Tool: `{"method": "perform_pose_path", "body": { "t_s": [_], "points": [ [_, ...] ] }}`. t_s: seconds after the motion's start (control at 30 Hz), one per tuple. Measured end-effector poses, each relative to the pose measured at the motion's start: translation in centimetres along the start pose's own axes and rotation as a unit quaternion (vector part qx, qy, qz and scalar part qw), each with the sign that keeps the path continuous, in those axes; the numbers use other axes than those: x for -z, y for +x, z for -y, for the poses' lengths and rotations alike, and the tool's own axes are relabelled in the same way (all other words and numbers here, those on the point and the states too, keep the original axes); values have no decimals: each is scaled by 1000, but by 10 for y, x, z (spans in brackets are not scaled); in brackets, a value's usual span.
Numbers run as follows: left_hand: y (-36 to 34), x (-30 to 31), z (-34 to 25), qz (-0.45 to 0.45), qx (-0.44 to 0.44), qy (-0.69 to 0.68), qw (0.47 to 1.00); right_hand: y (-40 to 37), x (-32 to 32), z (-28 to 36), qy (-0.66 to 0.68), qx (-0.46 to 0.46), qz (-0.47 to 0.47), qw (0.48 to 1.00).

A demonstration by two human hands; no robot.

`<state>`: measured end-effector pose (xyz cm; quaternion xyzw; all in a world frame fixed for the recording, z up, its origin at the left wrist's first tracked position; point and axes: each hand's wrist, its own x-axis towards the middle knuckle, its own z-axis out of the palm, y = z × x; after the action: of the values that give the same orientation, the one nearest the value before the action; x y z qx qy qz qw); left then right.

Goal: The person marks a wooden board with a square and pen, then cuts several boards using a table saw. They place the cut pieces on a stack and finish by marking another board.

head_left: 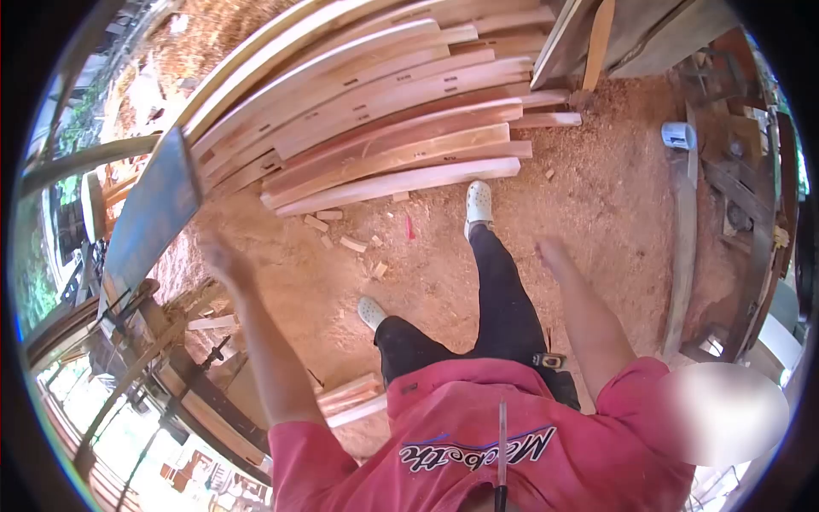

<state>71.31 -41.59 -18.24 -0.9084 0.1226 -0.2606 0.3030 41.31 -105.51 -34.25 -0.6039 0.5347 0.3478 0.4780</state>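
Observation:
My left hand (226, 258) hangs over the sawdust-covered ground, a little below a blue-grey flat panel (153, 218). Its fingers are smeared by motion, so their pose does not show. On the other side, my right hand (553, 253) swings beside my right leg with its fingers curled in and nothing visible in them. Both arms are apart from the lumber. Ahead of my feet lies a stack of sawn planks (367, 94), several with dark marks on their faces. The nearest plank (401, 185) ends close to my right shoe (479, 205).
Small wood offcuts (352, 245) and a red strip (409, 227) lie on the ground. A white container (678, 135) sits on a long beam (685, 247) at the right. Large boards (657, 38) lean at the upper right. A pen (502, 452) is attached at my shirt.

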Motion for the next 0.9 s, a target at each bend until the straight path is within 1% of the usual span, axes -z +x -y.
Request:
{"method": "perform_pose_path", "body": {
  "t_s": [0.03,0.07,0.1,0.13,0.17,0.2,0.23,0.27,0.3,0.37,0.4,0.43,0.47,0.5,0.53,0.57,0.6,0.63,0.67,0.7,0.73,0.77,0.8,0.83,0.87,0.9],
  "points": [
    [47,-1,3,-1,180,-342,922,3,-6,26,31,42,-11,999],
    [89,-4,7,-51,123,-274,952,11,-11,56,60,86,-24,994],
    [141,12,-3,2,199,-368,908,38,-9,73,31,83,16,996],
    [152,-27,6,80,173,-349,917,63,-13,81,6,75,59,995],
    [159,-77,34,157,147,-326,921,85,-21,86,-50,97,45,993],
    [154,-126,59,143,104,-242,954,113,-28,96,-106,127,28,986],
    [147,-153,68,127,55,-158,978,150,-35,98,-169,134,34,976],
    [146,-150,70,174,146,-228,947,182,-47,92,-231,137,46,962],
    [150,-136,78,220,237,-289,901,192,-57,100,-252,148,62,954],
    [171,-90,76,255,176,-299,903,206,-82,131,-312,183,93,928],
    [163,-97,104,278,193,-273,900,220,-97,138,-354,205,107,906],
    [154,-110,130,302,210,-250,896,241,-115,136,-323,231,122,910],
    [162,-99,121,230,-12,-167,959,262,-132,130,-293,254,137,911],
    [173,-88,114,143,-236,-81,958,278,-149,129,-336,254,117,899],
    [164,-92,141,216,-121,-107,963,288,-165,133,-379,257,97,884],
    [157,-100,166,282,-2,-125,951,288,-181,138,-384,251,108,882],
    [165,-85,136,271,161,-173,933,287,-197,147,-408,285,50,866],
    [176,-67,105,250,321,-210,889,287,-214,153,-428,320,-5,845],
    [177,-66,117,256,316,-143,902,294,-231,154,-430,322,10,844],
    [172,-61,136,258,311,-76,912,307,-247,154,-459,325,32,826],
    [155,-68,228,207,-59,39,976,318,-260,155,-487,330,52,807],
    [169,-59,212,241,-28,232,942,323,-271,157,-490,333,64,803],
    [160,-59,286,241,-106,153,953,327,-282,159,-531,343,3,775],
    [151,-55,355,237,-180,69,952,329,-290,162,-569,353,-61,740],
    [168,-40,282,252,-28,64,965,334,-295,158,-569,359,-53,738],
    [181,-34,163,227,200,21,953,341,-295,157,-581,363,-28,728]
  ]
}}
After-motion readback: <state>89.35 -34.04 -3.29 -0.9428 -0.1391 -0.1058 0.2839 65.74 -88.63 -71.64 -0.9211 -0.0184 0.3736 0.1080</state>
